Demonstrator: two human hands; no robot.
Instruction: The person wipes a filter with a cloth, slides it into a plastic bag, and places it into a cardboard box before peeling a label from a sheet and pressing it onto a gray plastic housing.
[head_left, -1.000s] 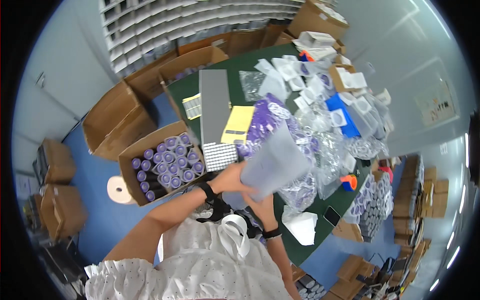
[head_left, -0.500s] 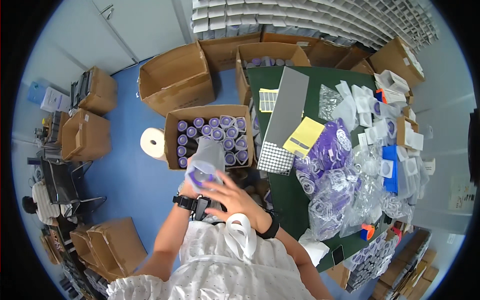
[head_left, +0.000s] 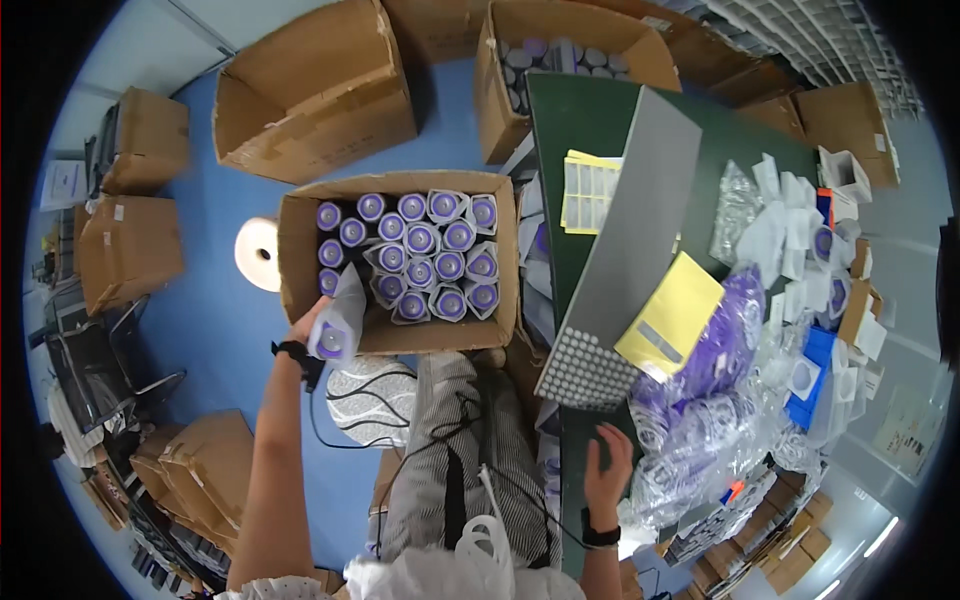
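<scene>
My left hand (head_left: 306,324) is closed round a cylinder (head_left: 342,318) with a purple-rimmed round end, wrapped in a whitish translucent sleeve. It is tilted over the near left corner of an open cardboard box (head_left: 291,235). Inside the box stand several similar purple-ended cylinders (head_left: 421,238), some sleeved and some apparently bare; a gap shows at the near left. My right hand (head_left: 606,478) is over the near edge of the green table (head_left: 585,455), fingers apart and slightly bent, with nothing seen in it. Close to it lie purple and clear plastic bags (head_left: 690,420).
On the table are a long grey board (head_left: 645,190), a yellow sheet (head_left: 672,312), label sheets (head_left: 590,190) and a blue tray (head_left: 812,375). A white roll (head_left: 258,255) stands left of the box. Larger cardboard boxes (head_left: 320,110) are beyond. A patterned stool (head_left: 372,402) is near my legs.
My left hand has carried the sleeved cylinder left, away from my body, to the box. My right hand has left the cylinder and swung right to the table. The view has shifted.
</scene>
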